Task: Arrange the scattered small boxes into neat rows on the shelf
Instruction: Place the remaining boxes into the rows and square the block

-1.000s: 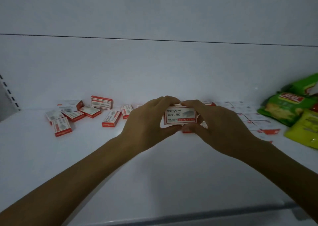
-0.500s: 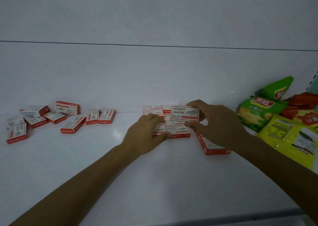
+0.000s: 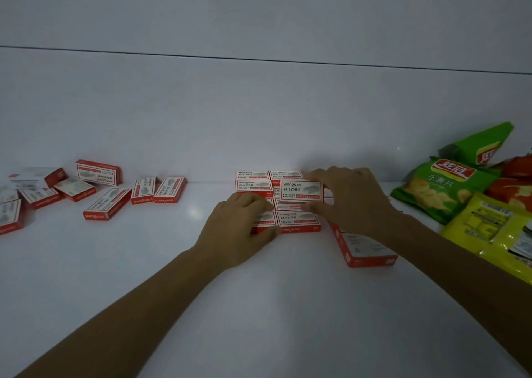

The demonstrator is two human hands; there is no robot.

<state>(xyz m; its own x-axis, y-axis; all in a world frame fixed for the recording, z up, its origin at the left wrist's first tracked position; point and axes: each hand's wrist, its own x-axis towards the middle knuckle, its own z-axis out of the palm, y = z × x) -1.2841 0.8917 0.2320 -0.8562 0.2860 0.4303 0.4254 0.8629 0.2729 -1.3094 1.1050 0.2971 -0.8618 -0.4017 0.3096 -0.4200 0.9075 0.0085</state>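
A small box (image 3: pixel 299 190), white-faced with a red strip and the print "24/6", is pinched at its right end by the right hand (image 3: pixel 352 200): the fingers curl over its top edge and the thumb comes up from below. It hangs tilted towards the camera, just above the block of boxes (image 3: pixel 298 222), which lie flat and edge to edge in rows directly under those fingertips.

The left hand (image 3: pixel 239 233) lies on the block's front-left corner, fingers bent over the top and thumb against the red front edge. Whether it grips a box there or only presses on it cannot be told.

Under the right wrist, just beside the block, a lone box (image 3: pixel 365 251) lies turned at an angle to the rows. Well to the left of the left fingers, the scattered boxes (image 3: pixel 106 203) lie at odd angles on the white shelf (image 3: pixel 259 305), some overlapping. Beyond the right hand's knuckles sit a green snack bag (image 3: pixel 440 187) and a yellow bag (image 3: pixel 489 227).
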